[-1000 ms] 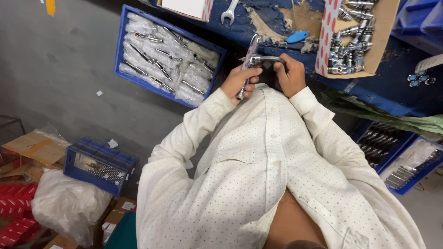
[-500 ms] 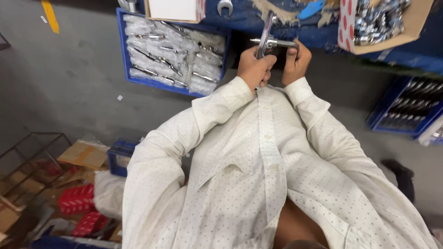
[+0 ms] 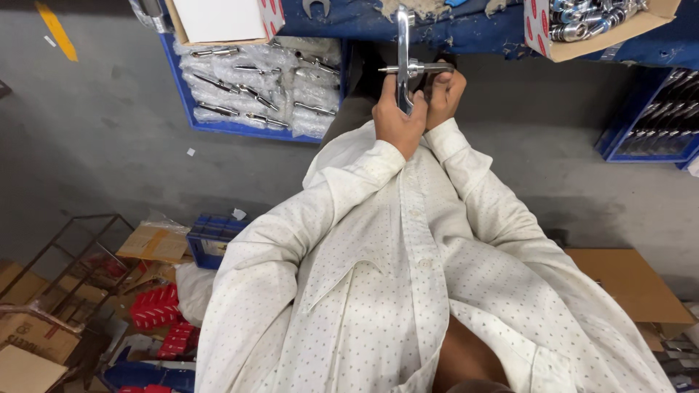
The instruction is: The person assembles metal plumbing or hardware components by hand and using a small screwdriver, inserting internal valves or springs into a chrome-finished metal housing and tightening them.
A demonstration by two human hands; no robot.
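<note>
Both hands, left hand [image 3: 397, 120] and right hand [image 3: 444, 91], stay clamped on the chrome tap fitting [image 3: 405, 58], seemingly turned more upright than a second ago.

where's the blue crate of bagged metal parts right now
In the head view, the blue crate sits upper left on the grey floor, below the white-topped box, left of the left hand gripping the chrome fitting.

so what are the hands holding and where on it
Both hands hold a chrome tap fitting: the left hand grips its lower end, and the right hand pinches the cross handle.
</note>
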